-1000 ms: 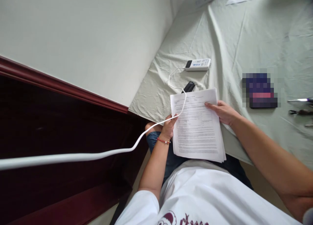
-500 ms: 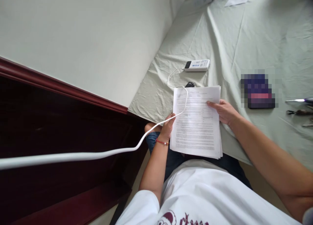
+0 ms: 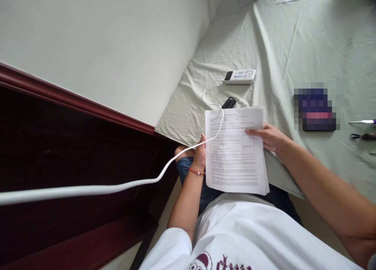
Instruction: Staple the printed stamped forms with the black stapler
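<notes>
A stack of printed papers (image 3: 235, 160) is held up over my lap at the table's front edge, its top sheet facing me. My right hand (image 3: 273, 137) grips the right edge, thumb lying on the top sheet and fingers behind. At the left edge, my left hand (image 3: 200, 154) presses against the stack with its thumb pointing up; its other fingers are hidden behind the sheets. A white cable (image 3: 176, 156) crosses in front of the papers. Just beyond their top edge lies a black object (image 3: 229, 102) resembling a stapler, partly covered.
The white cable runs to a white power bank (image 3: 241, 77) on the green tablecloth (image 3: 276, 58). To the right lie a blurred dark item (image 3: 315, 110), a pen-like tool (image 3: 362, 122) and small dark keys or clips (image 3: 362, 136). A wall (image 3: 111, 46) borders the left.
The stack has dropped slightly toward me and its top tilts a little left, showing more of the black object. My left thumb has moved from the page to its edge.
</notes>
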`<move>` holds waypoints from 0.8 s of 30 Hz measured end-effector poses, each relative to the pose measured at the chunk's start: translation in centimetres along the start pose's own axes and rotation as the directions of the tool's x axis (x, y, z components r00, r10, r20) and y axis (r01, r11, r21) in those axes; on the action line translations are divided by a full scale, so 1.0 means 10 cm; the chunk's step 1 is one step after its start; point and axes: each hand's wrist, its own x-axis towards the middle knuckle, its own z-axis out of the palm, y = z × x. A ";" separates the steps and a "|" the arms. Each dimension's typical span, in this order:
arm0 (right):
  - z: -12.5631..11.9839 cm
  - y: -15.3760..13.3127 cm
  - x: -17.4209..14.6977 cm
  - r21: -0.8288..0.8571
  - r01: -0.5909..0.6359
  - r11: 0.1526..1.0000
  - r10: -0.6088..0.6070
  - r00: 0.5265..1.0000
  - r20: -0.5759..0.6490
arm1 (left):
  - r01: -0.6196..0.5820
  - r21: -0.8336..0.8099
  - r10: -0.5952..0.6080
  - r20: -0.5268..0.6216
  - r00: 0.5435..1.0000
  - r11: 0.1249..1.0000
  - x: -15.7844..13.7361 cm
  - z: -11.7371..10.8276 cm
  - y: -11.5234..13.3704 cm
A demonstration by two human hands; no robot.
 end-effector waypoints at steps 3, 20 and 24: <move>-0.02 0.02 0.04 0.000 0.016 1.000 -0.016 0.999 -0.048 | 0.028 -0.039 -0.028 -0.019 0.999 0.999 -0.06 0.01 -0.01; -0.01 -0.02 0.01 0.005 0.023 1.000 -0.023 0.998 -0.064 | -0.159 0.279 0.159 0.022 0.987 0.947 -0.09 0.00 -0.07; 0.00 -0.01 0.00 -0.024 0.009 1.000 -0.009 1.000 -0.022 | -0.183 0.313 0.192 0.002 0.981 0.932 -0.11 -0.05 -0.09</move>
